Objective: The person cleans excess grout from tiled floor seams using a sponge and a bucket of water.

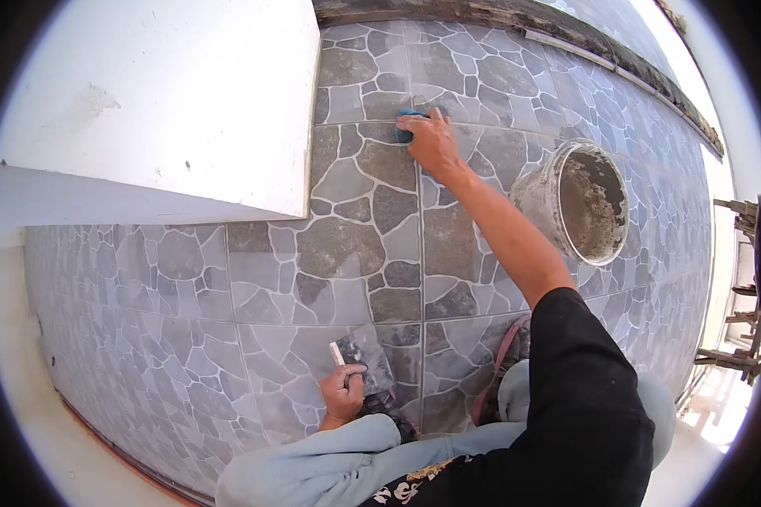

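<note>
My right hand (433, 142) reaches far forward, its fingers closed round a blue cloth (404, 133) pressed against the tiled floor (338, 249). The cloth lies by a joint where tiles meet, and part of it is hidden under the fingers. Close to my knee, my left hand (343, 394) is wrapped round the handle of a trowel (372, 362). Its flat, grey-smeared blade faces up and a pale handle end sticks out past the thumb.
Right of my forearm stands a bucket (528, 198), its inside caked with grey residue. A white block-like wall (194, 110) juts in at the upper left. A dark, dirty ledge (482, 12) runs along the far edge. Wooden pieces (731, 363) stand at the far right.
</note>
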`<act>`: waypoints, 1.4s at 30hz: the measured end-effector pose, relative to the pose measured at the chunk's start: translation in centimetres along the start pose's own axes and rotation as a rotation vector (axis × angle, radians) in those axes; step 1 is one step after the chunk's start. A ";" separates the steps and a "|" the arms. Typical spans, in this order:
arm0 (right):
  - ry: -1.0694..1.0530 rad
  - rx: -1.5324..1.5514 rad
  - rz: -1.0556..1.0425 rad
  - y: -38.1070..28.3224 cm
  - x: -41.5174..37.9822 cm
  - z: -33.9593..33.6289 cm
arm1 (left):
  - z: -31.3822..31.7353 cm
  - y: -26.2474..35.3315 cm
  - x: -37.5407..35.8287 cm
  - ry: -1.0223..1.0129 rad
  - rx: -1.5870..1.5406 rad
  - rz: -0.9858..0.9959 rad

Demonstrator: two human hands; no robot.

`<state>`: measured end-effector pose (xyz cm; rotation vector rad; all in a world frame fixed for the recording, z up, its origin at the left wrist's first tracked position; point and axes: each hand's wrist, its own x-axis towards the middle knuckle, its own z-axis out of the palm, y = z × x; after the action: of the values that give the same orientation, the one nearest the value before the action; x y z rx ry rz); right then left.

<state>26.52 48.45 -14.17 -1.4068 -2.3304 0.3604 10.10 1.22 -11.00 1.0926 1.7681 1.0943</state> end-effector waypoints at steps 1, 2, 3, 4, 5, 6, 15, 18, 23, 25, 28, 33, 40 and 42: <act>-0.001 0.016 0.041 0.4 0.0 -0.7 | 0.1 -0.1 0.0 0.017 0.019 0.046; -0.001 0.016 0.017 -0.5 0.7 0.1 | 0.4 -0.1 0.1 0.039 0.012 0.048; 0.073 -0.011 -0.024 -2.0 1.0 1.9 | 0.4 -0.1 -0.1 0.038 0.017 0.049; 0.156 -0.037 -0.054 -3.5 1.5 3.7 | 0.3 0.0 0.0 0.028 0.026 0.055; 0.179 -0.011 -0.154 -5.4 2.7 5.3 | 0.3 -0.1 0.4 0.029 0.033 0.069; 0.197 0.015 -0.241 -7.4 3.4 7.0 | 0.1 -0.1 0.4 -0.004 0.043 0.045; 0.109 -0.203 0.177 5.2 -2.2 -2.7 | -0.4 -0.1 0.4 -0.062 0.027 -0.005; 0.191 -0.327 0.461 7.1 -2.9 -3.3 | -0.8 -0.3 -0.1 -0.070 0.011 -0.006; 0.224 -0.325 0.350 -4.7 1.1 2.9 | -0.7 -0.6 0.2 -0.102 0.051 0.022; 0.126 -0.217 -0.062 -9.1 2.5 5.3 | -0.8 -0.8 0.2 -0.111 0.041 0.016; -0.006 -0.102 -0.150 -7.4 3.3 4.7 | -0.9 0.8 0.5 -0.113 -0.039 -0.053; 0.007 -0.422 0.163 2.9 -0.9 -1.7 | -0.8 -1.1 0.0 -0.102 -0.018 -0.018; -0.137 -0.616 0.104 -3.0 7.8 -19.6 | -1.0 -4.9 0.4 -0.187 -0.081 0.107; -0.155 -0.862 0.123 -7.5 8.1 -27.3 | -2.0 -9.9 0.1 -0.275 -0.118 0.092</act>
<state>29.70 52.57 14.78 -1.9365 -2.6588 -0.6098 5.65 -1.79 -19.54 1.1994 1.4334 1.0342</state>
